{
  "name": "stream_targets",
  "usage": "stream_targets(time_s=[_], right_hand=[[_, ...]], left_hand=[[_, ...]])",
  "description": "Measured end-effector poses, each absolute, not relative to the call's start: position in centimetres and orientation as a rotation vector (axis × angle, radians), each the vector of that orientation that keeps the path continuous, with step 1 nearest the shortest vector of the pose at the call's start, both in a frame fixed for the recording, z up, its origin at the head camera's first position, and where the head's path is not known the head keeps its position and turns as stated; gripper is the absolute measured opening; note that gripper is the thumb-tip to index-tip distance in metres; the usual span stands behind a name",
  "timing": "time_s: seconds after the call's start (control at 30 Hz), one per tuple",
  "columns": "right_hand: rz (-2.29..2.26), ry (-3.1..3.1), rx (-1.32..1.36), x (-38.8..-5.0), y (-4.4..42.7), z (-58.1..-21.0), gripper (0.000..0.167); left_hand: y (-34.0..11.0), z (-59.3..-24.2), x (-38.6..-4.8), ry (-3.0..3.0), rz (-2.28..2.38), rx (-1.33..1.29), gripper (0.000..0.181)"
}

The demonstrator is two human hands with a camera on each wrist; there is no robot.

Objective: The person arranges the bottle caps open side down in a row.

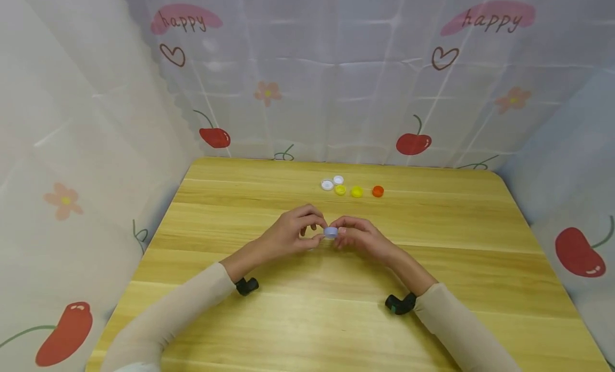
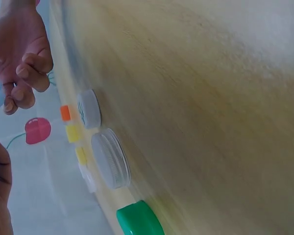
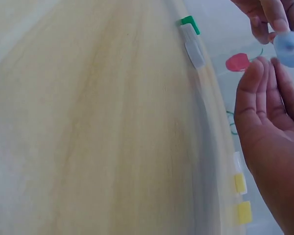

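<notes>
Your L hand (image 1: 300, 228) pinches the pale blue cap (image 1: 330, 232) btwn thumb & fingertips, a narrow grip. Your R hand (image 1: 362, 237) is right up against the cap's right side; can't tell if it pinches too or just touches. The cap's btwn your 2 hands, off the table (image 1: 317, 318) per the wrist views.

Risk 1, my guess: only fingertips bear on that small rim, so if 1 hand pushes harder or L slackens, it may squirt out & roll.

Risk 2: a drop could hit what's lying by your L hand: green cap (image 2: 139, 219) at left, clear lid (image 2: 110, 159) in the middle, white lid (image 2: 89, 108) at right. If L dips low, it might shove those too.

Risk 3: at the far side, 2 pale caps (image 1: 327, 184) & 2 yellow caps (image 1: 356, 192) sit close, w/ an orange cap (image 1: 378, 191) to the right; a careless reach could bump 1 into another.

Hidden: L hand blocks the near trio from the head view, bar maybe a pale sliver. Left wrist view cuts off both hands, the blue cap & the green 1. Right wrist view blurs the blue cap; can't tell which way up it is.
</notes>
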State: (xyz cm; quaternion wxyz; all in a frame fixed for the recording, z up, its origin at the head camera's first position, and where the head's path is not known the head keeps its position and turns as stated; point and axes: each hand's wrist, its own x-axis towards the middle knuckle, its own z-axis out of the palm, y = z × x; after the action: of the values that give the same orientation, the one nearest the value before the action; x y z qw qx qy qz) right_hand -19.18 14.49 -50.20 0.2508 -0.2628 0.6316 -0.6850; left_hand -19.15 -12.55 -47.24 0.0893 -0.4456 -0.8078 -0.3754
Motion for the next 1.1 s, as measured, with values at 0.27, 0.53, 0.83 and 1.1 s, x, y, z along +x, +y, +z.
stream_targets(time_s=[0.27,0.53,0.83,1.1], right_hand=[[-1.869,1.637,-0.730,-19.2,14.8,-50.7,0.024],[-1.875,1.616,-0.722,-19.2,15.2,-51.1,0.023],[-1.902,2.018,-0.785,-18.2,15.0,-50.6,0.019],[-1.890,2.293,-0.892,-17.8,14.4,-50.3,0.032]], left_hand=[[-11.9,-47.2,-18.9,-2.261,-1.009,-1.404,0.020],[-11.5,-47.3,-18.7,-2.250,-1.019,-1.405,0.020],[-11.5,-47.4,-18.1,-2.504,-1.312,-1.216,0.025],[-11.5,-47.8,-18.3,-2.604,-1.459,-1.068,0.022]])
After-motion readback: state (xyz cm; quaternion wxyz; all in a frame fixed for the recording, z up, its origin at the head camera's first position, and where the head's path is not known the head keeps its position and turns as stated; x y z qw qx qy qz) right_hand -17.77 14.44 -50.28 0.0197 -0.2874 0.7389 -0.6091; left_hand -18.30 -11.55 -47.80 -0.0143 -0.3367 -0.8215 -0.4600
